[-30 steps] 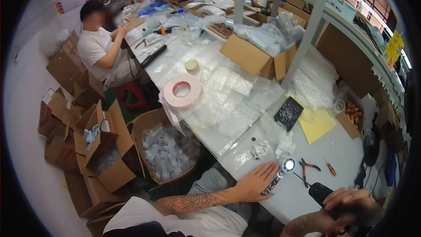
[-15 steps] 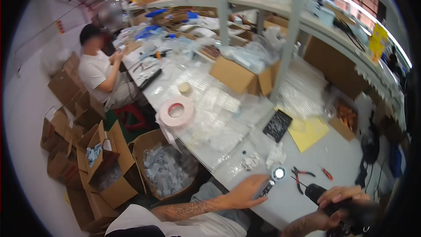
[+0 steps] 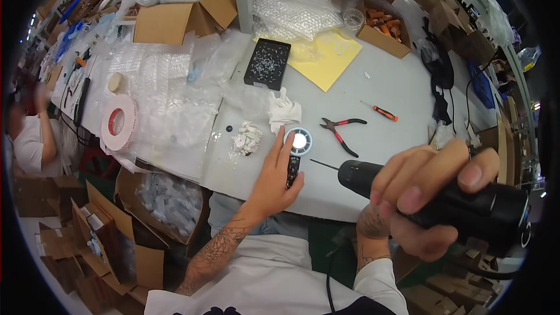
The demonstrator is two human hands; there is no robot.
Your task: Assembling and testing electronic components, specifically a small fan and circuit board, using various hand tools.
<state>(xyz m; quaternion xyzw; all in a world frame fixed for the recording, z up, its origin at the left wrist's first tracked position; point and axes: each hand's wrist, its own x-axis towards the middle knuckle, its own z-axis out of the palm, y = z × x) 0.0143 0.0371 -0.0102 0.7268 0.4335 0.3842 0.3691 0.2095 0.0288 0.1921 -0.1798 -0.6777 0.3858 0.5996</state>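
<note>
My left hand (image 3: pixel 269 178) lies at the table's near edge, thumb and fingers closed on a small handheld device. The device has a light blue round head (image 3: pixel 300 142) with a bright white centre and a narrow black body (image 3: pixel 293 167). In my right hand (image 3: pixel 429 195) is a black electric screwdriver (image 3: pixel 360 176), raised above the table's right front. Its thin bit points left toward the device without touching it. Beyond the bit lie red-handled cutting pliers (image 3: pixel 338 131) and an orange-and-black screwdriver (image 3: pixel 385 113). A pile of small white parts (image 3: pixel 248 138) sits left of my left hand.
Behind the device are a crumpled white cloth (image 3: pixel 284 111), a black tray of screws (image 3: pixel 268 64) and a yellow sheet (image 3: pixel 329 61). A tape roll (image 3: pixel 119 122) and bubble wrap cover the left. A box of orange parts (image 3: pixel 385 29) stands far right. A co-worker (image 3: pixel 35 134) sits far left.
My view has swung to the right and down toward the table in front of me. Both hands keep hold of the device and the electric screwdriver, whose bit now points at the device.
</note>
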